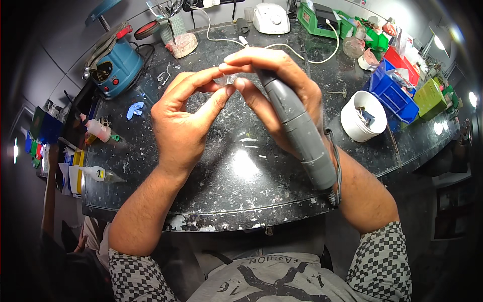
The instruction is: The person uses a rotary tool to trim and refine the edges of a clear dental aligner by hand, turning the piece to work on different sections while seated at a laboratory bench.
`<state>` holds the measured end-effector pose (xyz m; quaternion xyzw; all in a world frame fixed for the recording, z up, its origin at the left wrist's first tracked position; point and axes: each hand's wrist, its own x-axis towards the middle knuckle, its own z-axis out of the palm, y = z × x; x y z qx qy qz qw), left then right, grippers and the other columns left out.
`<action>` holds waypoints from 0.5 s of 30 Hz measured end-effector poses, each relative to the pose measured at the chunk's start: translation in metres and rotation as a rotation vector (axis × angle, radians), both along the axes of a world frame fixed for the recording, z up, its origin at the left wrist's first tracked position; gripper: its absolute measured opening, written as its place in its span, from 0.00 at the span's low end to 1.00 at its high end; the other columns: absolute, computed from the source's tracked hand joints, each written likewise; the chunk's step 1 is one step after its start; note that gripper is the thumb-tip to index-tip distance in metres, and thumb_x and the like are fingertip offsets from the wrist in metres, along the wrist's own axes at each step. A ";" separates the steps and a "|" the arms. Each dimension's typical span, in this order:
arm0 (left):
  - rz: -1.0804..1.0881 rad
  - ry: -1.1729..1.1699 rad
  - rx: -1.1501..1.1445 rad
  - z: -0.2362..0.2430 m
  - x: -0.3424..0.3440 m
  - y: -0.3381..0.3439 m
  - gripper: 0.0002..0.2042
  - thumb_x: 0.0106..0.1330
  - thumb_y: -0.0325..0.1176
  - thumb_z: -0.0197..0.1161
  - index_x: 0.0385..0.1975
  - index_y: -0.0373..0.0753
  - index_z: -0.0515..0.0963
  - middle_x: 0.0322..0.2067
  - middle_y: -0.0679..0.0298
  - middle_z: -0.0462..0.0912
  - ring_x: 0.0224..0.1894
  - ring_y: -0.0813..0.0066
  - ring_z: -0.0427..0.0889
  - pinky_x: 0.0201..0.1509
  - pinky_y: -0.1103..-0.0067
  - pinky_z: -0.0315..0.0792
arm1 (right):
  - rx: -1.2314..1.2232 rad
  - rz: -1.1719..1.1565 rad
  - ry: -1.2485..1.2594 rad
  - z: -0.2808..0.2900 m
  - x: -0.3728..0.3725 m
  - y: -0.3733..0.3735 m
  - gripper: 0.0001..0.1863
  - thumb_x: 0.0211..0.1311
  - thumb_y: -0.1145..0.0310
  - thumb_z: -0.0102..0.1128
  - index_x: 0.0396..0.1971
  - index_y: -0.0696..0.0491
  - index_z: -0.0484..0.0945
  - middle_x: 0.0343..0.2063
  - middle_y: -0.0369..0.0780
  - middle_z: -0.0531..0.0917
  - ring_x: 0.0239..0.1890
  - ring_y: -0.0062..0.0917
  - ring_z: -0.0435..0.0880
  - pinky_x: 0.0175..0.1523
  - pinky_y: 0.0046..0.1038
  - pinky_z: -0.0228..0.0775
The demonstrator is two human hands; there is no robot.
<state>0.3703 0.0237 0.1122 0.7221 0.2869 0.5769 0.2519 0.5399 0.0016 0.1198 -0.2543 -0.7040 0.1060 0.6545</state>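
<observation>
Between the fingertips of my left hand is a small clear plastic piece, mostly covered by the fingers. My right hand is wrapped round a dark grey rotary handpiece, which slants from the fingers down toward my right forearm. A coiled black cord hangs from its lower end. The tips of both hands meet around the clear piece, above the middle of the bench. Whatever tool sits at the handpiece's working end is hidden behind the right fingers.
Under my hands lies a black, white-speckled bench. A white bucket with small metal parts and a blue bin stand right. Left are a blue machine, bottles and a blue scrap. A white control unit stands behind.
</observation>
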 end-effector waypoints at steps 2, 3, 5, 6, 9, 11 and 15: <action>-0.045 0.040 -0.072 -0.001 -0.001 -0.002 0.18 0.60 0.18 0.67 0.50 0.32 0.78 0.38 0.68 0.79 0.44 0.82 0.78 0.57 0.81 0.71 | 0.004 0.009 0.003 -0.004 0.000 0.002 0.17 0.57 0.82 0.64 0.47 0.54 0.80 0.43 0.39 0.85 0.44 0.22 0.86 0.50 0.23 0.77; -0.046 0.039 -0.072 0.000 0.001 -0.001 0.18 0.60 0.18 0.67 0.50 0.32 0.78 0.38 0.68 0.79 0.44 0.82 0.78 0.57 0.81 0.71 | -0.020 0.018 0.011 -0.005 0.000 0.003 0.18 0.56 0.82 0.64 0.47 0.54 0.80 0.43 0.39 0.85 0.44 0.22 0.86 0.49 0.23 0.78; -0.029 -0.016 -0.041 0.000 0.004 -0.001 0.20 0.56 0.20 0.70 0.51 0.37 0.79 0.35 0.69 0.81 0.40 0.82 0.80 0.51 0.83 0.72 | -0.044 0.032 0.019 -0.005 0.000 0.003 0.18 0.55 0.82 0.64 0.47 0.53 0.80 0.43 0.39 0.85 0.44 0.22 0.86 0.49 0.24 0.78; -0.027 -0.016 -0.041 0.001 0.003 0.000 0.20 0.56 0.20 0.70 0.51 0.37 0.79 0.35 0.69 0.81 0.40 0.82 0.80 0.51 0.83 0.72 | -0.071 0.029 0.022 -0.005 -0.001 0.002 0.18 0.55 0.82 0.64 0.47 0.53 0.80 0.42 0.39 0.85 0.43 0.22 0.86 0.49 0.24 0.78; -0.012 -0.014 -0.017 0.001 0.003 0.000 0.23 0.56 0.20 0.70 0.53 0.36 0.76 0.35 0.69 0.81 0.41 0.82 0.80 0.53 0.82 0.71 | -0.133 0.032 -0.005 -0.002 0.003 0.001 0.19 0.56 0.83 0.64 0.48 0.54 0.79 0.41 0.39 0.84 0.44 0.22 0.86 0.50 0.24 0.77; -0.008 -0.002 -0.003 0.003 0.003 0.000 0.24 0.56 0.19 0.70 0.54 0.35 0.74 0.35 0.68 0.82 0.42 0.81 0.80 0.53 0.82 0.72 | -0.167 0.039 -0.035 -0.001 0.005 0.001 0.19 0.57 0.83 0.64 0.49 0.57 0.77 0.40 0.39 0.83 0.45 0.23 0.85 0.52 0.23 0.77; -0.005 -0.008 0.012 0.002 0.002 0.002 0.21 0.56 0.20 0.70 0.51 0.36 0.78 0.36 0.66 0.83 0.42 0.80 0.81 0.53 0.81 0.72 | -0.258 0.038 -0.002 -0.001 0.005 0.001 0.17 0.58 0.80 0.66 0.48 0.56 0.77 0.38 0.39 0.84 0.43 0.22 0.85 0.50 0.23 0.77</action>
